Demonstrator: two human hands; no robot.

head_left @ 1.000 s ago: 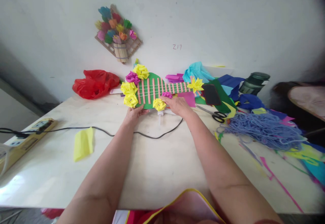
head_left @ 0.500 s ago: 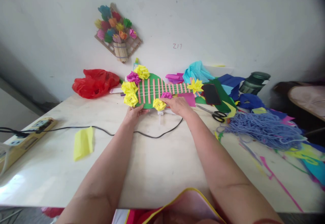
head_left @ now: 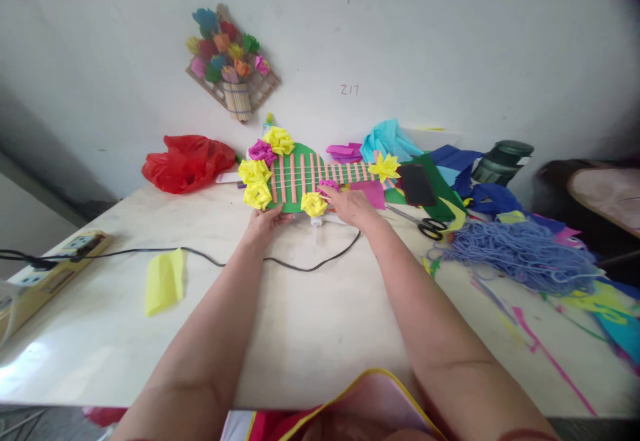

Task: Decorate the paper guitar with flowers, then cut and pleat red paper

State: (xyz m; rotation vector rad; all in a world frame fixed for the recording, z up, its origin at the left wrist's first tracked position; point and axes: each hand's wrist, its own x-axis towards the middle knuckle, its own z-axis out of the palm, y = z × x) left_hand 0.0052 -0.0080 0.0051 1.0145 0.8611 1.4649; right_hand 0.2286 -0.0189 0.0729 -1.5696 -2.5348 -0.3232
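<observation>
The front edge of the bench (head_left: 310, 334) runs just ahead of your body, and its left edge slants back past the power strip (head_left: 63, 268). Your widest open stretch lies between your forearms, below the cord (head_left: 295, 268) that curves across to near your right wrist. Left of you, only the yellow paper (head_left: 165, 282) breaks up the surface. To your right it's tighter: scissors (head_left: 431, 228), phone (head_left: 417, 185) and yarn (head_left: 525, 256) crowd that side. The wall (head_left: 425, 41) closes off the back.

The guitar (head_left: 299, 174) lies at the far part of the bench, neck pointing right. Your left hand (head_left: 264, 226) grasps its near edge, thumb on top. Your right hand (head_left: 356, 206) has its fingertips on the magenta flower (head_left: 329, 185); you can't tell whether they pinch or just press. The body is green, crossed by pink strips with pale strings running lengthwise. Yellow roses (head_left: 255, 172) and a magenta one trim its left end, and a pointed yellow flower (head_left: 385, 168) sits at the head.
</observation>
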